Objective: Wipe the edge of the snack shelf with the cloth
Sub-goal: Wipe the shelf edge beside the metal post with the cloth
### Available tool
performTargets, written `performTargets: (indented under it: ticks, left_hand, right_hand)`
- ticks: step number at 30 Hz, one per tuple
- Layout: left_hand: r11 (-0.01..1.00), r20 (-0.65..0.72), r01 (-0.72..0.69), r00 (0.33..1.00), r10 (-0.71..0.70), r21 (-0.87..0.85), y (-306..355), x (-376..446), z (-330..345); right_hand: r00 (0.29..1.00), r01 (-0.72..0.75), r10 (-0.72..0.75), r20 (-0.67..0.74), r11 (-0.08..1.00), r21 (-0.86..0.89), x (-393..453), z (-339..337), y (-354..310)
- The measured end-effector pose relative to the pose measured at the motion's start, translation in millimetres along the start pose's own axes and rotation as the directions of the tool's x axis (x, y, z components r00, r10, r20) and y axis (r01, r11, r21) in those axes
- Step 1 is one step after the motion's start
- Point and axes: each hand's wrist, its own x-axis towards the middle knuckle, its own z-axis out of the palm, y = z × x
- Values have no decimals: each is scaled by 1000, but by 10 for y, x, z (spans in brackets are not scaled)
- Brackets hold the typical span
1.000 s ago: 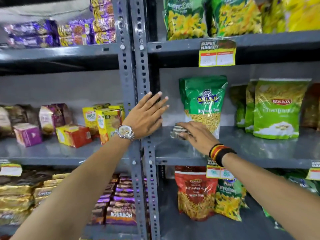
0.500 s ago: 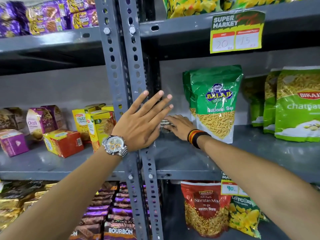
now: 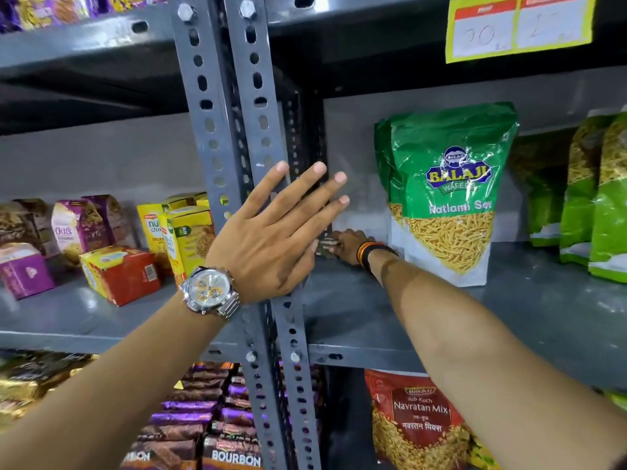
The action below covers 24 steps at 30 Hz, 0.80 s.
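Note:
The grey metal snack shelf [image 3: 373,310] runs across the middle of the view. My right hand [image 3: 349,244] reaches deep into its back left corner and presses a small dark patterned cloth [image 3: 325,247] onto the shelf floor; my left hand hides part of the cloth. My left hand [image 3: 271,235], with a silver watch on the wrist, lies flat with fingers spread against the perforated upright posts [image 3: 237,130]. It holds nothing.
A green Balaji snack bag [image 3: 448,195] stands just right of my right hand, with more green bags [image 3: 590,198] further right. Biscuit boxes [image 3: 118,269] sit on the left shelf. A yellow price tag [image 3: 519,25] hangs above. Red Navratan Mix bag [image 3: 417,422] and Bourbon packs [image 3: 234,452] lie below.
My right hand has slid the cloth from the shelf's front area back into the rear left corner. The view has moved closer to the shelf. My left hand stays on the posts.

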Motion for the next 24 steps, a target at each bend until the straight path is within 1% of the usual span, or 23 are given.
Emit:
performTargets:
  ticks: [3, 5, 7, 10, 12, 15, 16, 18, 19, 21, 22, 24]
  left_hand:
    - [1000, 7, 5, 1000, -5, 3, -2, 5, -8]
    - [1000, 17, 9, 1000, -9, 14, 0, 7, -26]
    - [1000, 35, 13, 999, -14, 21, 13, 3, -42]
    - [999, 61, 18, 998, -20, 31, 20, -8, -71]
    - [999, 74, 12, 997, -14, 31, 17, -2, -93]
    - [1000, 86, 19, 996, -21, 16, 24, -1, -112]
    - [1000, 89, 21, 996, -23, 17, 19, -6, -113]
    - [1000, 90, 14, 996, -16, 13, 14, -3, -123]
    - [1000, 91, 7, 996, -7, 5, 12, 3, -126]
    - [1000, 93, 4, 996, -4, -1, 17, -3, -121]
    - [1000, 94, 3, 996, -4, 3, 14, -8, -115]
    - [1000, 94, 0, 996, 0, 6, 8, -12, -108]
  right_hand:
    - [997, 34, -37, 66, 998, 49, -36, -11, -17]
    - [992, 79, -88, 85, 991, 105, -162, -38, -85]
    - [982, 155, -168, 81, 977, 148, -406, -69, -175]
    - [941, 314, -333, 64, 926, 208, -875, -127, -283]
    - [918, 363, -391, 68, 896, 256, -1206, -197, -313]
    - [873, 405, -469, 131, 849, 340, -1553, -373, -284]
    - [878, 396, -466, 107, 834, 385, -1567, -416, -262]
    - [926, 328, -377, 13, 819, 470, -1493, -459, -223]
    - [949, 283, -317, -8, 837, 467, -1451, -453, -219]
    - [975, 202, -223, 2, 885, 419, -1377, -386, -251]
    - [976, 194, -217, 8, 891, 411, -1377, -361, -300]
    - [957, 245, -286, 43, 881, 404, -1497, -371, -381]
